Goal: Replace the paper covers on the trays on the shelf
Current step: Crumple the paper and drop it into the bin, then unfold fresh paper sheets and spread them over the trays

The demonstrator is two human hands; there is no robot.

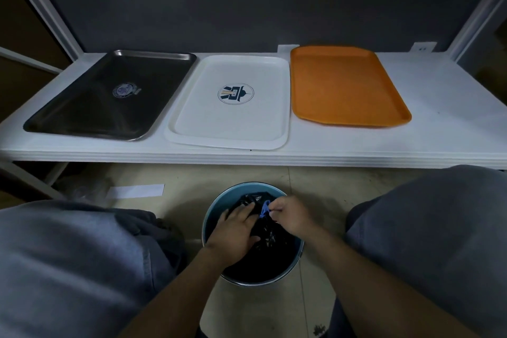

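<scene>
White tray (247, 126) long axis front-back | L grip (238, 231) spread on bag (273, 240) | R grip (294, 216) pinching blue tie (265, 208)

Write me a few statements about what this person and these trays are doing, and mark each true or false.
1. A steel tray, a white tray and an orange tray lie side by side on the white shelf. True.
2. The orange tray sits in the middle. False: the white tray does; the orange one is at the right end.
3. The left hand and right hand are both at the bin on the floor. True.
4. The right hand holds a paper sheet. False: it pinches the blue drawstring of the black bag.
5. Paper covers every tray. False: all three look bare.
</scene>
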